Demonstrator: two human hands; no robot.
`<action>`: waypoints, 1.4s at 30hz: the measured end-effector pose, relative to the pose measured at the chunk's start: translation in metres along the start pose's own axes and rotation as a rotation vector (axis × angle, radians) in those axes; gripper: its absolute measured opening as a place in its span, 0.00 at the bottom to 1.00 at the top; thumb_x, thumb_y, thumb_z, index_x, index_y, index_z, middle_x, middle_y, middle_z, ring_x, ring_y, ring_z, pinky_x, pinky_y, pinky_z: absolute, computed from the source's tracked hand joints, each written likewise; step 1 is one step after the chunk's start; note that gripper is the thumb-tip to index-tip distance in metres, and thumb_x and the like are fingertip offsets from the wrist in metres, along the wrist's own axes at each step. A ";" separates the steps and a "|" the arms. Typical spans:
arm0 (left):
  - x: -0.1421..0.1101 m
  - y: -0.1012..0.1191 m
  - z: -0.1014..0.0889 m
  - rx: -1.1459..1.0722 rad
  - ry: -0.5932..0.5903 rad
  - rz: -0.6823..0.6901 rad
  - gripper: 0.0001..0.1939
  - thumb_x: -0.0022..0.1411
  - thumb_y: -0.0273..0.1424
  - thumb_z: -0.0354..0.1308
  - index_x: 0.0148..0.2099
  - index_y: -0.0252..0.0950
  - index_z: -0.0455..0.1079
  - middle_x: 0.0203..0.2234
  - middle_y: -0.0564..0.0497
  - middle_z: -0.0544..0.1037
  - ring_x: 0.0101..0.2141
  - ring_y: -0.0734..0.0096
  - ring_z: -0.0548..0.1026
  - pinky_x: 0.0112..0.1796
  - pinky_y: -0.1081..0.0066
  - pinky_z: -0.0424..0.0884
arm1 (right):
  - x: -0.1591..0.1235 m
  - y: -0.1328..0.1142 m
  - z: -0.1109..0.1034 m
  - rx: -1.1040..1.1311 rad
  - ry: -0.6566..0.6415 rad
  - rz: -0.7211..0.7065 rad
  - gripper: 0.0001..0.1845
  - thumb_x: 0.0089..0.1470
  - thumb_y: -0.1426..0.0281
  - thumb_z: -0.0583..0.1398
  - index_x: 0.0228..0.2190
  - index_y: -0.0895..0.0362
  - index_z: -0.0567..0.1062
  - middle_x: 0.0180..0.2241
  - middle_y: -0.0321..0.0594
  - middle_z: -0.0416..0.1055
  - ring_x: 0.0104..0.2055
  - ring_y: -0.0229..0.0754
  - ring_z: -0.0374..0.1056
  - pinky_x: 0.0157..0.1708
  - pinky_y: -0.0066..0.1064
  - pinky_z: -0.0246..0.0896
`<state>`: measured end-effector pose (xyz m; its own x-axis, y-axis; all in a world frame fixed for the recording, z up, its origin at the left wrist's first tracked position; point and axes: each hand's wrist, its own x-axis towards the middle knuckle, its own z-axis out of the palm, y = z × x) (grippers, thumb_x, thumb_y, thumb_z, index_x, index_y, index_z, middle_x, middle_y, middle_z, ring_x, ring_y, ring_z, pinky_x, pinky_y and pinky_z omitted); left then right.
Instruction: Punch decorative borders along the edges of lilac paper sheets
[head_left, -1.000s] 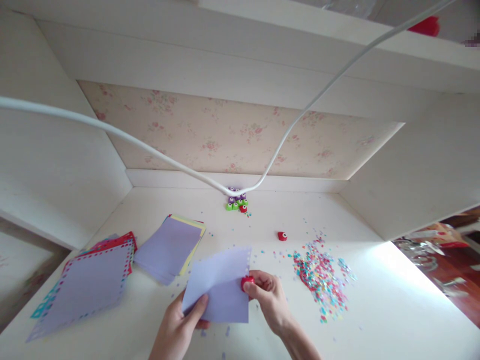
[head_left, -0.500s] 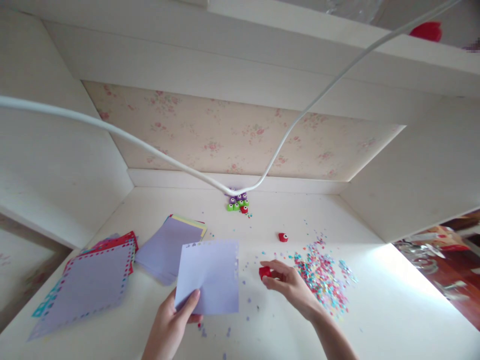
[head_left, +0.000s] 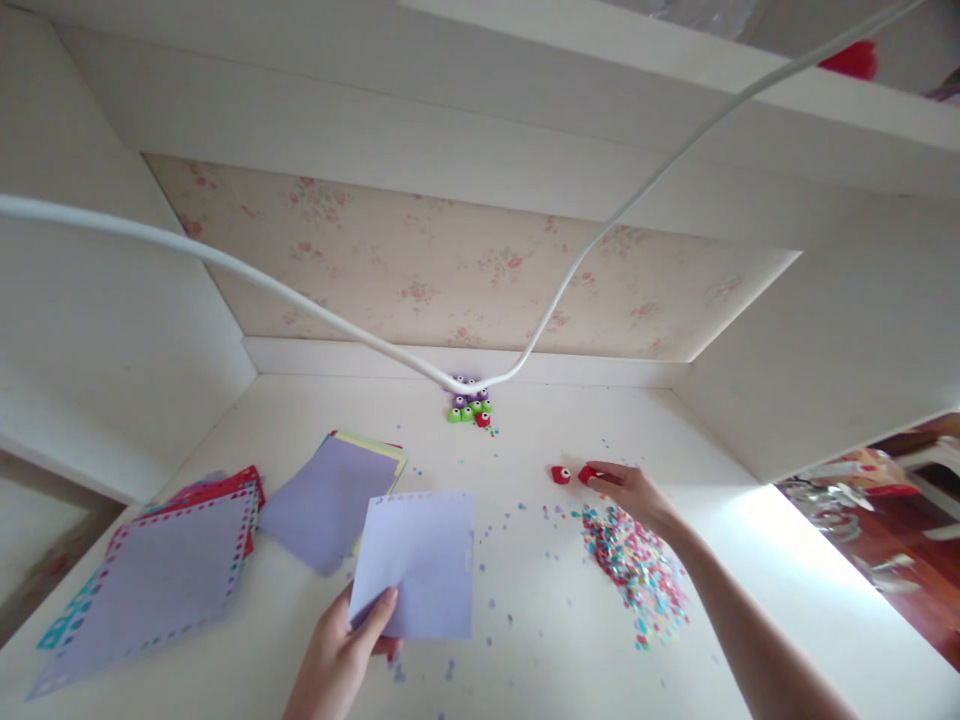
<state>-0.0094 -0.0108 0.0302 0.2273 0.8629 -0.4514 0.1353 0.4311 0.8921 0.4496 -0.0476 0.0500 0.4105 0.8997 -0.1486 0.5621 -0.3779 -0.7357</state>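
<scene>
My left hand [head_left: 346, 632] pinches a square lavender sheet of paper [head_left: 424, 570] between thumb and fingers. Small punched holes run along its top edge, with some at the right edge. Out to the right, my right hand [head_left: 634, 492] grips a red craft hole punch [head_left: 586, 474] in its fingertips, low over the table. Just left of it sits a second red punch [head_left: 560, 474] with a white round top. Below the right hand spreads a pile of multicoloured paper confetti [head_left: 637, 570].
Lavender and yellow sheets [head_left: 330, 500] lie stacked left of centre. Farther left are sheets with punched borders [head_left: 161, 565]. Several purple, green and red punches [head_left: 466, 413] cluster near the back wall. A white cable [head_left: 330, 318] hangs across the view. Loose lavender bits dot the white table [head_left: 525, 650].
My right hand has moved away and to the right with the red punch, from beside the paper to beside the other red punch. The left hand keeps the sheet in nearly the same place.
</scene>
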 end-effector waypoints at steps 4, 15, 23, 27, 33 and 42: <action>0.002 -0.002 -0.001 -0.004 -0.028 0.017 0.33 0.53 0.52 0.65 0.50 0.30 0.72 0.42 0.41 0.81 0.36 0.53 0.80 0.32 0.61 0.82 | 0.013 0.001 0.004 -0.094 -0.055 -0.034 0.19 0.50 0.60 0.60 0.42 0.51 0.81 0.35 0.37 0.80 0.36 0.49 0.74 0.34 0.36 0.67; 0.005 -0.004 -0.003 -0.007 -0.024 0.033 0.30 0.52 0.51 0.65 0.48 0.32 0.74 0.42 0.42 0.81 0.33 0.55 0.80 0.29 0.63 0.81 | 0.034 -0.019 -0.005 -0.348 -0.045 -0.077 0.24 0.47 0.62 0.63 0.48 0.52 0.78 0.33 0.40 0.80 0.32 0.46 0.75 0.36 0.34 0.67; 0.007 -0.011 -0.003 -0.019 -0.019 -0.008 0.33 0.50 0.54 0.65 0.47 0.31 0.75 0.41 0.41 0.81 0.36 0.52 0.80 0.31 0.62 0.81 | 0.074 -0.097 0.074 -0.369 0.027 -0.311 0.18 0.60 0.67 0.54 0.50 0.50 0.75 0.50 0.40 0.74 0.44 0.42 0.72 0.48 0.32 0.62; 0.008 -0.018 -0.005 -0.039 -0.023 0.006 0.33 0.50 0.54 0.65 0.47 0.31 0.75 0.41 0.40 0.81 0.35 0.51 0.80 0.30 0.62 0.80 | 0.093 -0.123 0.120 -0.321 -0.002 -0.364 0.20 0.60 0.68 0.55 0.53 0.54 0.72 0.55 0.46 0.69 0.51 0.47 0.68 0.54 0.34 0.57; 0.007 -0.018 -0.006 -0.034 -0.041 0.017 0.33 0.51 0.54 0.64 0.46 0.30 0.75 0.37 0.42 0.82 0.31 0.56 0.80 0.28 0.64 0.79 | 0.101 -0.127 0.130 -0.167 -0.002 -0.311 0.12 0.59 0.70 0.57 0.43 0.58 0.74 0.53 0.53 0.69 0.56 0.52 0.64 0.58 0.40 0.52; -0.001 0.005 0.003 -0.145 0.066 -0.037 0.30 0.48 0.49 0.68 0.46 0.30 0.76 0.39 0.41 0.82 0.37 0.50 0.81 0.29 0.63 0.81 | -0.015 -0.127 0.142 0.624 -0.079 -0.120 0.17 0.59 0.56 0.59 0.45 0.53 0.69 0.46 0.42 0.74 0.46 0.43 0.73 0.49 0.38 0.67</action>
<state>-0.0061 -0.0104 0.0351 0.1599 0.8593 -0.4859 0.0008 0.4921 0.8705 0.2705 0.0181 0.0515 0.3036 0.9500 -0.0722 0.0675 -0.0970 -0.9930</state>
